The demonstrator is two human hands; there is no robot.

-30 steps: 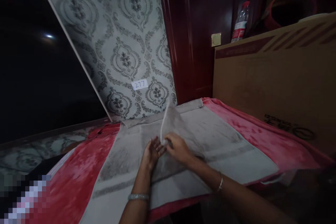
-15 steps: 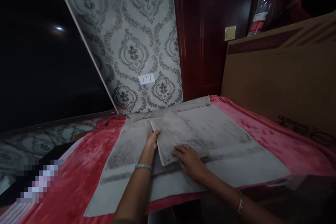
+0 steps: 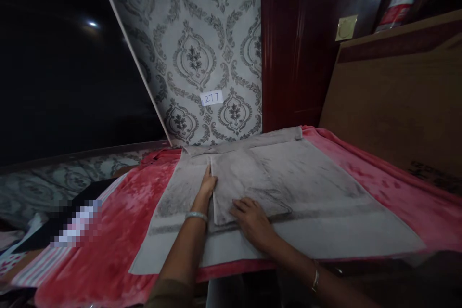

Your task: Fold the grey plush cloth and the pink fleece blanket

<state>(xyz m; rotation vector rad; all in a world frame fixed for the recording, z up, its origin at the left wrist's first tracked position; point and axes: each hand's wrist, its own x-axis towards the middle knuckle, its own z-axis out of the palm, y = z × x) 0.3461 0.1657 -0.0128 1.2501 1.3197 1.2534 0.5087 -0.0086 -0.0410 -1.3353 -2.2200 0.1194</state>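
A small grey plush cloth (image 3: 231, 166), folded into a rough rectangle, lies on a larger grey cloth (image 3: 325, 192) spread flat beneath it. My left hand (image 3: 208, 185) rests along the folded cloth's left edge, the index finger stretched out and the thumb touching the edge; its other fingers are mostly hidden. On the near part of the folded cloth my right hand (image 3: 250, 217) lies palm down, fingers extended. Loose, uneven layers show at the folded cloth's right corner.
A red plush blanket (image 3: 119, 231) lies under the grey cloths. Behind stand a patterned wall with a "277" label (image 3: 211, 97), a dark screen (image 3: 72, 67) at left, and a cardboard box (image 3: 393, 101) at right with a plastic bottle (image 3: 400, 7) on it.
My left hand has gone from holding the folded cloth's edge to lying along it with the index finger straight. The cloth's left edge is straighter. The camera view has shifted.
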